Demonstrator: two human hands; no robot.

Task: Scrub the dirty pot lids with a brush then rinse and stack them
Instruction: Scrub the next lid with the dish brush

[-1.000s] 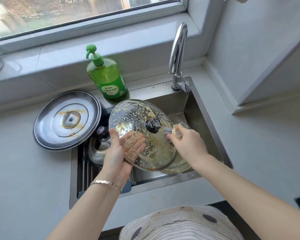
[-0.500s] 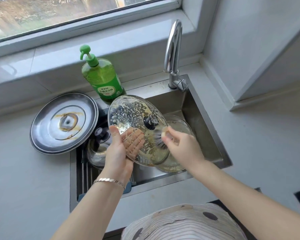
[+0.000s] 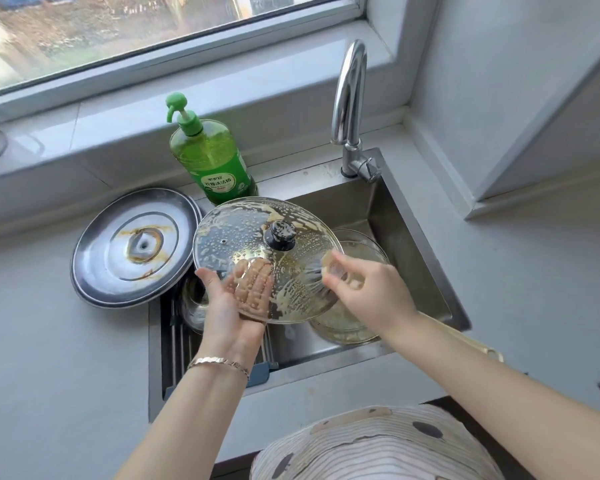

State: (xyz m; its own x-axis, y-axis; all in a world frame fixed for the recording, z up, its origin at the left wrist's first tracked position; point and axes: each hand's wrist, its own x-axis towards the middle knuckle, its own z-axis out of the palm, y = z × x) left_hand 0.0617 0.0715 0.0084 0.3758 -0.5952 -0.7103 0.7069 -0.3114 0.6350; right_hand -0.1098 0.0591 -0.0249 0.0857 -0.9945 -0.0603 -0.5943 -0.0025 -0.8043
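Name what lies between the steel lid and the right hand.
The soapy glass lid, gripped by the left hand, as the head view shows.

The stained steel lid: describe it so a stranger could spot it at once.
Find the stainless steel sink below the window; at its left edge, beside the green soap bottle, a round stainless steel lid lies partly on the grey counter. Unlike the soapy glass lid held next to it, it is opaque metal with brown stains ringing its centre.
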